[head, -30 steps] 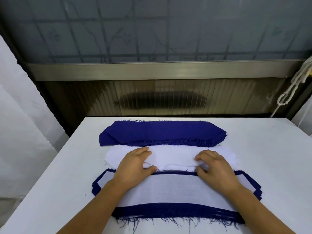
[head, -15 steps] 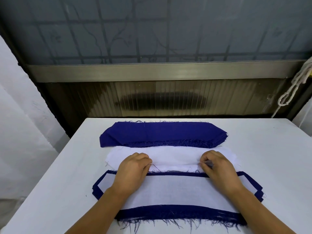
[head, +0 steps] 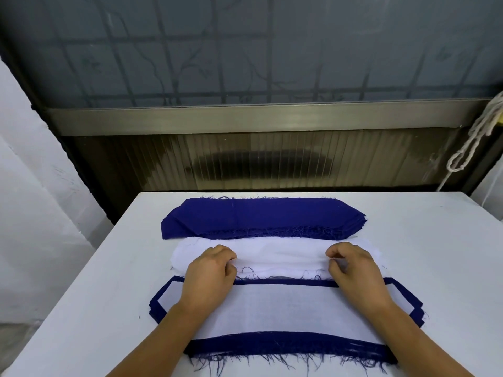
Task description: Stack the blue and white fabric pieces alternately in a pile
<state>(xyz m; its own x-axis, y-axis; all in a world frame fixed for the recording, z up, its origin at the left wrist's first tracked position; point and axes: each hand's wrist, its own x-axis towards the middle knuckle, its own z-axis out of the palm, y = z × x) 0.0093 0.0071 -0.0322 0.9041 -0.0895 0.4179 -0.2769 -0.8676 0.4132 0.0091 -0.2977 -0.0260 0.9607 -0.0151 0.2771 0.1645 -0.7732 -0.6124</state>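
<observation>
Left hand (head: 208, 270) and right hand (head: 353, 268), each grip pinched on the near edge of the white fabric (head: 277, 253), between blue stack (head: 261, 217) and pile (head: 283, 308).

The worktop (head: 408, 240) is plain white. On it the far stack of fabric (head: 261, 217) is deep royal blue, unpatterned, with darker frayed threads on its near edge. The middle stack (head: 277, 251) is plain white. The near pile (head: 277, 308) shows a white piece on top, bordered all round by dark blue. The wall panel (head: 258, 50) behind is grey-blue with a dark grid and branch pattern; the rope (head: 473, 142) is off-white.
</observation>
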